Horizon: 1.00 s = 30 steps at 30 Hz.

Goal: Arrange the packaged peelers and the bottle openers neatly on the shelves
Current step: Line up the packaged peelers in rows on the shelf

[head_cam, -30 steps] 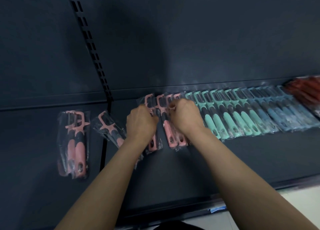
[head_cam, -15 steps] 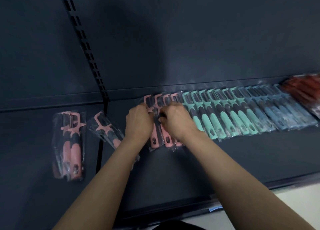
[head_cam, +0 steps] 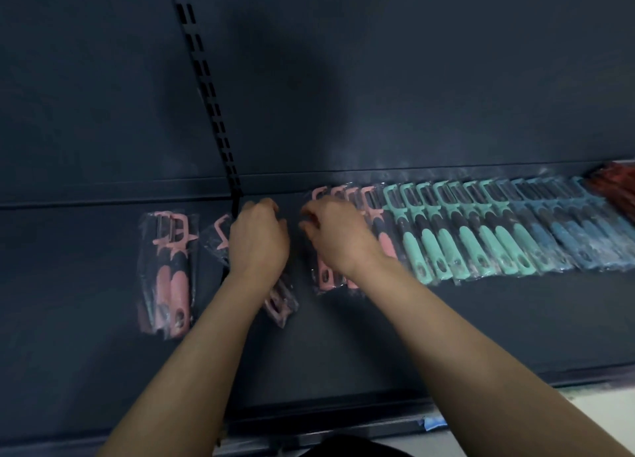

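While two bare forearms reach up onto a dark shelf (head_cam: pixel 343 346), a black slotted upright (head_cam: pixel 209 88) runs down the back panel to the shelf's rear edge.

Well left of the upright lies a small stack of pink peelers (head_cam: pixel 170 274) in clear packets, heads toward the back.

At the foot of the upright a single tilted packet (head_cam: pixel 220 236) holds another pink peeler, and its handle end shows lower and to the right of the upright.

The left hand (head_cam: pixel 257 240) covers the middle of the tilted packet, just right of the upright. The back of the hand faces up and the fingers curl downward; whether they pinch the packet cannot be told.

A little farther right of the upright, the right hand (head_cam: pixel 338 236) sits apart from the left hand. Its fingers curl over the left end of a pink row (head_cam: pixel 374 216) of packaged peelers, and its hold is likewise hidden.

Farther right of the upright the overlapping line continues with teal peelers (head_cam: pixel 464 229), then blue peelers (head_cam: pixel 563 229). Farthest from the upright, blurred red packets (head_cam: pixel 615 185) lie at the picture's edge.
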Available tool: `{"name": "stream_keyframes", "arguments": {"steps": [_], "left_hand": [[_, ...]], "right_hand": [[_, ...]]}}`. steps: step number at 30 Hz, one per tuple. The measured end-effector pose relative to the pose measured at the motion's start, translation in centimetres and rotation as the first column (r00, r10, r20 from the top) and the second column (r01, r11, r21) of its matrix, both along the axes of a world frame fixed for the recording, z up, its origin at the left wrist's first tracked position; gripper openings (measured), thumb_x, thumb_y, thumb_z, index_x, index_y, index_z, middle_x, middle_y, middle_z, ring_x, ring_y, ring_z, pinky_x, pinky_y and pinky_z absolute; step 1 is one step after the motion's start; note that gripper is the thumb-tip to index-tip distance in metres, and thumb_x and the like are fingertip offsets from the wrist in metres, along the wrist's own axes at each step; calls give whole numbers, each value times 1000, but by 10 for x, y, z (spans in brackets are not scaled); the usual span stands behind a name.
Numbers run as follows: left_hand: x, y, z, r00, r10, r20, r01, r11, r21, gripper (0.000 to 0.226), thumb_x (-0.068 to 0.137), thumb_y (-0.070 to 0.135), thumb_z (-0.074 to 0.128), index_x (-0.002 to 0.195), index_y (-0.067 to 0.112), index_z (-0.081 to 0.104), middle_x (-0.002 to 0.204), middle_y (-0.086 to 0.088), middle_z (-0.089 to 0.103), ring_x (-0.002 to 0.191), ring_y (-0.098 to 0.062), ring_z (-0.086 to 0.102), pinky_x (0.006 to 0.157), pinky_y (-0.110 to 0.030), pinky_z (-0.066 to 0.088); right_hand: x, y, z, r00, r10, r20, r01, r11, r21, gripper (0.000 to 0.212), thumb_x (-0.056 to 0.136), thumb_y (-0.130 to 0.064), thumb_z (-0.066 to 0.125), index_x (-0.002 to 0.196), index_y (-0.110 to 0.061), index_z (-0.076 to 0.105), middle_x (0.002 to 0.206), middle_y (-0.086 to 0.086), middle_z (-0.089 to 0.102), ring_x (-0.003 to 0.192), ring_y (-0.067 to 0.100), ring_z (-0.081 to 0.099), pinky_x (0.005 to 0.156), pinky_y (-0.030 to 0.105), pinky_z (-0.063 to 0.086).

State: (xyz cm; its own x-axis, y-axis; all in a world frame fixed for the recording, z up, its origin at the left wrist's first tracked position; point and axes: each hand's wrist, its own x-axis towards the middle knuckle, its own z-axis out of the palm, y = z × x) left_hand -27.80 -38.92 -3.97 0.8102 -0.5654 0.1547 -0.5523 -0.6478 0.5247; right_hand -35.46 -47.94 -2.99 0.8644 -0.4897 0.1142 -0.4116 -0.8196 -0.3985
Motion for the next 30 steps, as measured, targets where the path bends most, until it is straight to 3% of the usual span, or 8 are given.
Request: {"name": "stream_keyframes", "arguments": {"steps": [5, 7, 11, 17, 24, 30], "left_hand": [[25, 49, -3, 982, 145, 118, -159, 981, 114, 17, 89, 6, 48, 100, -4, 58, 106, -27, 55, 97, -42, 53, 79, -44, 44], [30, 67, -7, 965, 200, 172, -230, 957, 179, 21, 89, 7, 50, 106, -5, 56, 110, -28, 54, 100, -42, 51, 85, -47, 44], [29, 92, -7, 933, 323, 162, -357, 892, 279, 38, 87, 20, 62, 115, -3, 51, 115, -25, 50, 106, -41, 46, 85, -46, 40], [35, 104, -9, 934, 335, 124, -357, 890, 283, 31, 88, 11, 60, 113, -3, 50, 114, -23, 53, 107, -39, 49, 84, -45, 44], [37, 104, -10, 959, 237, 153, -277, 895, 349, 24, 89, 11, 58, 110, -2, 59, 117, -18, 54, 110, -34, 46, 87, -39, 42], [38, 103, -7, 972, 211, 105, -235, 910, 342, 23, 87, -4, 46, 107, -6, 56, 113, -25, 55, 106, -37, 53, 81, -39, 46]], "right_hand": [[23, 39, -5, 981, 183, -62, -178, 981, 74, 27, 91, -28, 56, 104, -5, 63, 107, 16, 61, 99, 32, 58, 81, 35, 46], [29, 52, -7, 973, 204, -112, -195, 977, 86, 29, 90, -33, 58, 99, -6, 60, 106, 16, 59, 98, 32, 57, 76, 34, 43], [38, 68, -10, 970, 187, -158, -174, 980, 94, 38, 86, -34, 64, 109, -6, 54, 113, 15, 53, 103, 32, 53, 73, 30, 35], [44, 80, -10, 984, 108, -141, -96, 991, 90, 22, 90, -13, 55, 108, -3, 51, 112, 19, 57, 100, 36, 57, 69, 29, 36], [40, 80, -5, 995, 1, -103, 20, 978, 206, 26, 87, -18, 57, 109, -5, 53, 109, 16, 62, 99, 34, 58, 69, 28, 39], [38, 79, -4, 995, -28, -92, 48, 975, 219, 25, 87, -15, 55, 110, -5, 53, 108, 17, 62, 98, 36, 58, 74, 32, 43]]}}
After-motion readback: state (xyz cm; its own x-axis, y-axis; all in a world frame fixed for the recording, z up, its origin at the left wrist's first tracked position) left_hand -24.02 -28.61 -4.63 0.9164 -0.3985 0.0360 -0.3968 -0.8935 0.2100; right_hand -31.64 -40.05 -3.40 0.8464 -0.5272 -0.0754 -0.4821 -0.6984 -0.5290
